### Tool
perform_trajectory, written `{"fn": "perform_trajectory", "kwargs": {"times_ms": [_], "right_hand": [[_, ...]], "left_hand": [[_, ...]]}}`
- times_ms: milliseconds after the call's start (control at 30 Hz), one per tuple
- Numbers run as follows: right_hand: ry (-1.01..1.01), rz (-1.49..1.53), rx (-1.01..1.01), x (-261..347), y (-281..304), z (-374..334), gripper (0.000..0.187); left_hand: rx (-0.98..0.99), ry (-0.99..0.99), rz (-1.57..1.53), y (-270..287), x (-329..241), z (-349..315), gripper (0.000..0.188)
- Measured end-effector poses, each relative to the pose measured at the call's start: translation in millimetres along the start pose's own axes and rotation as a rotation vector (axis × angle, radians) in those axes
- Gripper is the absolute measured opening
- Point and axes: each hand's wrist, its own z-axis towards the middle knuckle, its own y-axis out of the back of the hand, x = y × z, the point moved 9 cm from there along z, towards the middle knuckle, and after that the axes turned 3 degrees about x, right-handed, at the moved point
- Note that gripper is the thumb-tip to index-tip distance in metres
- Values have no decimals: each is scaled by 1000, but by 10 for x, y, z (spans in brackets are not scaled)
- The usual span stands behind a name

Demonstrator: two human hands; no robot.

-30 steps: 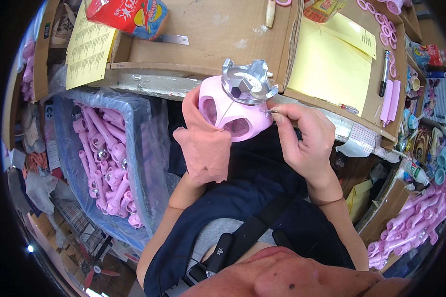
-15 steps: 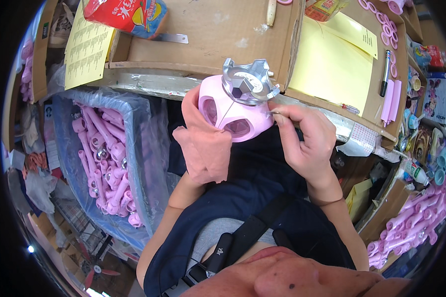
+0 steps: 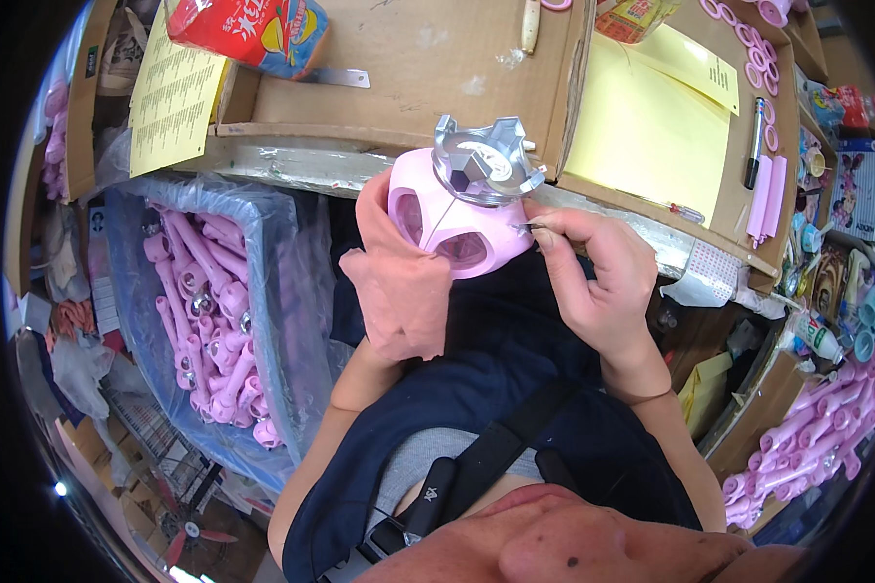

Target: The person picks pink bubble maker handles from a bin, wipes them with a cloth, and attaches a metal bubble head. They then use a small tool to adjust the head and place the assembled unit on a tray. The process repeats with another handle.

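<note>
A rounded pink plastic shell (image 3: 457,219) with oval openings is held up in front of the board edge. Seated on its top is a silver crown-like ring (image 3: 486,160) with notched edges. My left hand (image 3: 399,301), covered by a salmon-coloured cloth (image 3: 394,277), grips the shell from its left side; the fingers are hidden under the fabric. Against the shell's right side, my right hand (image 3: 603,267) pinches a tiny thin dark piece (image 3: 533,226) between thumb and forefinger, too small to name. Its tip touches the pink surface.
A blue plastic-lined bin (image 3: 262,291) full of pink handles stands at left. On the cardboard-topped bench (image 3: 389,87) lie a red packet (image 3: 248,34), a metal ruler (image 3: 338,76), yellow paper (image 3: 642,136), a black marker (image 3: 754,146) and pink rings (image 3: 754,73). More pink parts (image 3: 817,428) are stacked at right.
My right hand's pinched fingertips have shifted very slightly left along the shell's side. The shell and my left hand have barely moved.
</note>
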Motion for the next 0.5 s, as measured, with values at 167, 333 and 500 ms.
{"fn": "perform_trajectory", "kwargs": {"times_ms": [167,333,500], "right_hand": [[19,-38,-20,27,5,-8,13],[-4,5,-15,8,2,-14,12],[-24,-14,-20,-15,-3,-19,12]], "left_hand": [[51,47,-34,-47,24,-25,58],[41,49,-3,-32,-5,-22,57],[54,24,57,-36,-36,-38,56]]}}
